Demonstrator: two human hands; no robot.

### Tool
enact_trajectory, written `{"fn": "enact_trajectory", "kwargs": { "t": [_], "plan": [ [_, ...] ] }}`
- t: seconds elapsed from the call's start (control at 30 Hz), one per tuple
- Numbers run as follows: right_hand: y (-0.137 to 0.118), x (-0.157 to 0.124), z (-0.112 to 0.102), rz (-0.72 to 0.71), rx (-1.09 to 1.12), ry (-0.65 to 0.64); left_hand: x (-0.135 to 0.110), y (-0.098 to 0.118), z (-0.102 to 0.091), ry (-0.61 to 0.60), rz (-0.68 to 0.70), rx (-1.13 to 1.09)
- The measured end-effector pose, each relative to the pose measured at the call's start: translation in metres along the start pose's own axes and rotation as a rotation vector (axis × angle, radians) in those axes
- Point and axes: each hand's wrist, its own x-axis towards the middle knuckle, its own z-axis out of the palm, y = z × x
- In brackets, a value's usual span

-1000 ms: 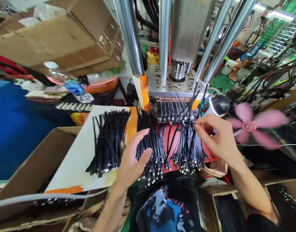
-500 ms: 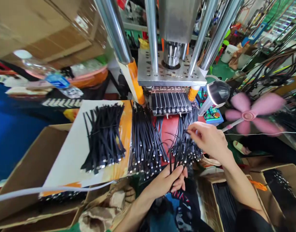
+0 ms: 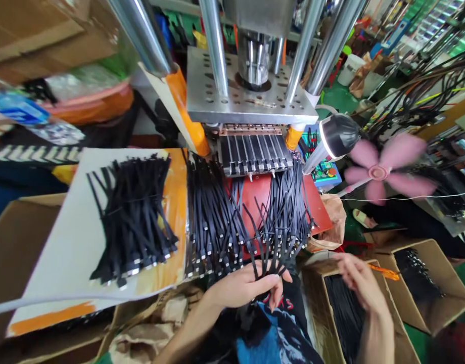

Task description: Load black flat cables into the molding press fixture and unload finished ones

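Observation:
My left hand (image 3: 251, 288) is closed round the lower ends of several black flat cables (image 3: 268, 253), whose free ends fan upward over the red board (image 3: 251, 194). My right hand (image 3: 359, 280) hovers above a cardboard box (image 3: 393, 323) filled with straight black cables (image 3: 344, 313). Its fingers are part curled and smeared by motion, so what they hold, if anything, is unclear. A row of black cables (image 3: 289, 202) lies on the board's right side, just past my left hand. Another heap of cables with metal plugs (image 3: 217, 217) lies left of it.
A steel press (image 3: 251, 106) stands ahead, with a slotted black mould (image 3: 255, 154) under its plate. A bundle of cables (image 3: 136, 217) lies on a white board (image 3: 61, 227) at left. A lamp (image 3: 336, 136) and a spinning pink fan (image 3: 384, 172) stand at right, near another cable box (image 3: 437, 283).
My right hand has moved from above the cables by the press down and right to the cardboard box. My left hand still holds its cables. The view has shifted.

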Motion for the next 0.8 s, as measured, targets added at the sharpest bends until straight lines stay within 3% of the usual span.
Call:
{"fn": "enact_trajectory", "kwargs": {
  "t": [0.03,0.1,0.2,0.27,0.37,0.43,0.53,0.67,0.73,0.8],
  "plan": [
    [-0.006,-0.008,0.028,0.056,0.150,-0.207,-0.005,0.004,-0.002,-0.043,-0.003,0.025],
    [-0.025,-0.013,0.085,0.094,0.427,-0.475,-0.019,0.012,-0.008,-0.146,-0.003,0.128],
    [-0.061,-0.002,0.153,0.157,0.695,-0.642,-0.043,0.022,-0.018,-0.218,-0.011,0.403],
    [-0.085,0.007,0.181,0.214,0.711,-0.758,-0.061,0.027,-0.023,-0.189,-0.039,0.476],
    [-0.123,0.013,0.209,0.265,0.596,-0.960,-0.091,0.029,-0.027,-0.095,-0.061,0.378],
    [-0.152,0.016,0.227,0.218,0.539,-1.038,-0.114,0.028,-0.025,0.087,-0.092,0.287],
    [-0.204,0.023,0.263,0.030,0.474,-1.106,-0.148,0.027,-0.020,0.547,-0.077,0.127],
    [-0.277,0.051,0.331,-0.245,0.320,-1.184,-0.176,0.032,-0.034,1.155,0.134,0.094],
    [-0.305,0.071,0.363,-0.306,0.189,-1.136,-0.178,0.036,-0.051,1.337,0.233,0.060],
    [-0.319,0.089,0.378,-0.373,0.029,-0.949,-0.176,0.037,-0.066,1.444,0.279,0.043]
  ]
}}
